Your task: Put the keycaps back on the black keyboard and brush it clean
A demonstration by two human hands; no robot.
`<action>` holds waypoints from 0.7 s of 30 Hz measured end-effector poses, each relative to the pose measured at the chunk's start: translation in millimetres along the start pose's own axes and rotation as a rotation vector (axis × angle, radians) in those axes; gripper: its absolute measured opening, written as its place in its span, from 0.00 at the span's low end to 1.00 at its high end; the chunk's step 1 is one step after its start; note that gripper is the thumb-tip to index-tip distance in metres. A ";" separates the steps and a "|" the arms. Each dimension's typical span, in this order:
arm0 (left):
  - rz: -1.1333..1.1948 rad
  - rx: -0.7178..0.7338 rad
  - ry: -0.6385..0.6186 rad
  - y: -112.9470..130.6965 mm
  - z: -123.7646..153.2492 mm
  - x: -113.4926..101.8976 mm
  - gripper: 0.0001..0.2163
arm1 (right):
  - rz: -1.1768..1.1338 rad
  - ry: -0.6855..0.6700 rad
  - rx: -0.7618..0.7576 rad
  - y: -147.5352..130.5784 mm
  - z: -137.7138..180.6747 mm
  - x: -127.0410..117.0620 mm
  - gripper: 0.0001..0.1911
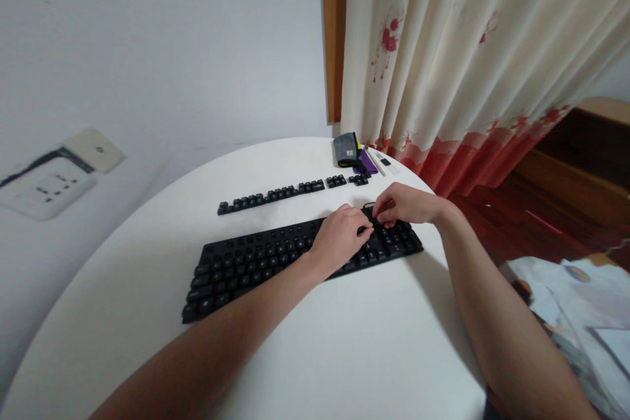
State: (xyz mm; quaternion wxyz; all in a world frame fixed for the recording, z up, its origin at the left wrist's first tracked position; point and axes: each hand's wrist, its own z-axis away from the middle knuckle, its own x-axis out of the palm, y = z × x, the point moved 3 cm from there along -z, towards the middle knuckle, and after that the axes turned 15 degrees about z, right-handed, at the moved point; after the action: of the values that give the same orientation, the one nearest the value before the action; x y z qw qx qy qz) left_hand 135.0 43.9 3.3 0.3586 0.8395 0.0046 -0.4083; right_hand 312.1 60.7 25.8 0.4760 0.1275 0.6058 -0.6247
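A black keyboard (246, 262) lies at a slant on the white table, with bare spots in its far row where keycaps are off. My left hand (339, 239) rests over its right half, fingers curled and thumb against them near the navigation keys. Just to the right, my right hand (406, 203) reaches down to the far edge by the number pad, its fingers pinched together. Whatever is between the fingers of either hand is too small or hidden to name. Beyond the keyboard, loose black keycaps (280, 195) stand in a line of several groups.
The round white table (142, 269) meets a wall with a socket (54, 187) at left. At its far edge are a grey pouch (346, 149), a purple cloth (367, 163) and slim white items (378, 163). A curtain (443, 65) hangs behind; papers (585, 302) lie at lower right.
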 end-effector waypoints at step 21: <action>-0.010 -0.006 0.001 -0.6 0.3 0.5 0.05 | 0.246 0.000 -0.115 -0.2 -4.8 -3.3 0.10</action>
State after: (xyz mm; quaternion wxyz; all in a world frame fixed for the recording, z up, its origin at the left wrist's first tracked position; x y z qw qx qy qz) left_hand 135.0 44.0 2.5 0.3592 0.8384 0.0104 -0.4098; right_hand 311.6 66.4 27.3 0.5553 0.1735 0.6204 -0.5260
